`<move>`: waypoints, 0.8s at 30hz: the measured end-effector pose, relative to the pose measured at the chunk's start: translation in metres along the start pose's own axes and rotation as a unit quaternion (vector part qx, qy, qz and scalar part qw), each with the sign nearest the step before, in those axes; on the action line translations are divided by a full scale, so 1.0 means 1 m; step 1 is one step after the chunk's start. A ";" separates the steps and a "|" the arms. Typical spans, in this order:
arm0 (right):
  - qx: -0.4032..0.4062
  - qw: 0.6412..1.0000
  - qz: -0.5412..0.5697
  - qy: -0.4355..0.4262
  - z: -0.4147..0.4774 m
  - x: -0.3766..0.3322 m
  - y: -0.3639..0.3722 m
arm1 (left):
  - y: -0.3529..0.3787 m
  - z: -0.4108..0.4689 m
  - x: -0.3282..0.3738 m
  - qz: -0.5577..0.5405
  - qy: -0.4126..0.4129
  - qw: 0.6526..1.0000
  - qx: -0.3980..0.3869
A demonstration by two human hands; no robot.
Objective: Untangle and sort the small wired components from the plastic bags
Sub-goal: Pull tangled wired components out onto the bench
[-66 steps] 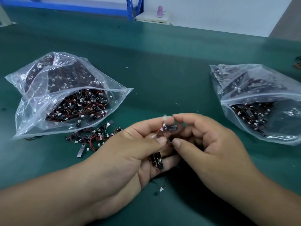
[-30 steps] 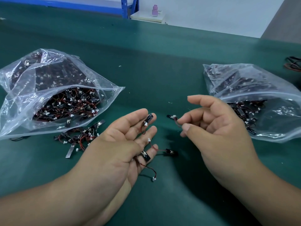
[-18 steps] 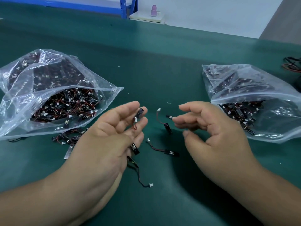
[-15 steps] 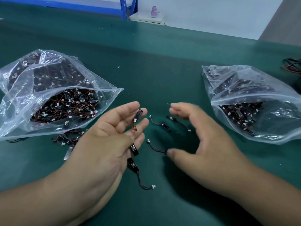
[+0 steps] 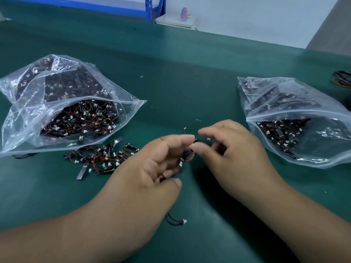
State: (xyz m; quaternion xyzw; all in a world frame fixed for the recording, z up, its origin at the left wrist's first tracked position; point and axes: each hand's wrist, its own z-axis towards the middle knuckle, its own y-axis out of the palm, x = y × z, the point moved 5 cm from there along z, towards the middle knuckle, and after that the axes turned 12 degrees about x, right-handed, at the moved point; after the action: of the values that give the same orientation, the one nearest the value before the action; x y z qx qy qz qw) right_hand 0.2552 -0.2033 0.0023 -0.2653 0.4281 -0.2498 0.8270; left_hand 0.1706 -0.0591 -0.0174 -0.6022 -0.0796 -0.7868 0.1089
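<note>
While the left-frame bag (image 5: 40,78) and right-frame bag (image 5: 288,88) sit heavily loaded, small loose pile (image 5: 102,157) centre-left, sorting looks early. Left hand (image 5: 152,168) grips wired components (image 5: 185,157) mid-frame; right hand (image 5: 241,154) blurred, grasp cannot be told.

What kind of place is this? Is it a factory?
Probably a factory or workshop bench: a green work mat, a left bag and right bag stuffed with tiny wired parts, and a blue metal rack behind.
</note>
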 end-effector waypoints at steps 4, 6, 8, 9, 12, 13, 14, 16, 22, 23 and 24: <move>0.035 0.984 0.111 0.132 -0.004 0.019 -0.013 | -0.004 -0.004 0.003 0.068 0.026 0.996 -0.058; 0.020 0.990 0.091 0.109 -0.007 0.016 -0.013 | -0.001 0.004 0.010 0.120 0.042 0.990 -0.057; 0.004 0.994 0.072 0.081 -0.009 0.008 -0.011 | -0.006 0.012 0.018 0.189 0.063 0.980 -0.026; -0.005 0.995 0.071 0.075 -0.010 0.006 -0.010 | -0.010 0.013 0.027 0.260 0.127 0.957 -0.019; -0.027 0.996 0.056 0.056 -0.011 0.004 -0.009 | -0.029 0.005 0.032 0.444 0.278 0.851 -0.031; -0.034 0.998 0.046 0.036 -0.011 0.001 -0.010 | -0.038 0.003 0.030 0.480 0.276 0.832 -0.031; -0.041 0.999 0.034 0.007 -0.013 -0.002 -0.010 | -0.043 0.008 0.029 0.509 0.264 0.819 -0.033; -0.063 0.996 0.001 -0.055 -0.017 -0.010 -0.009 | -0.047 0.013 0.026 0.557 0.238 0.794 -0.043; -0.088 0.986 -0.060 -0.130 -0.019 -0.017 -0.004 | -0.041 0.013 0.029 0.541 0.240 0.802 -0.086; -0.083 0.986 -0.063 -0.132 -0.019 -0.017 -0.003 | -0.038 0.014 0.030 0.537 0.248 0.801 -0.090; -0.079 0.986 -0.065 -0.133 -0.018 -0.017 -0.002 | -0.037 0.015 0.030 0.536 0.252 0.800 -0.094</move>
State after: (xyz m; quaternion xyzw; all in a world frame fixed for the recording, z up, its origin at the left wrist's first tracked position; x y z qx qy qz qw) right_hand 0.2307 -0.1979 0.0049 -0.3881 0.3148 -0.2312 0.8348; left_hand 0.1668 -0.0225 0.0160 -0.3365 0.3604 -0.7305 0.4725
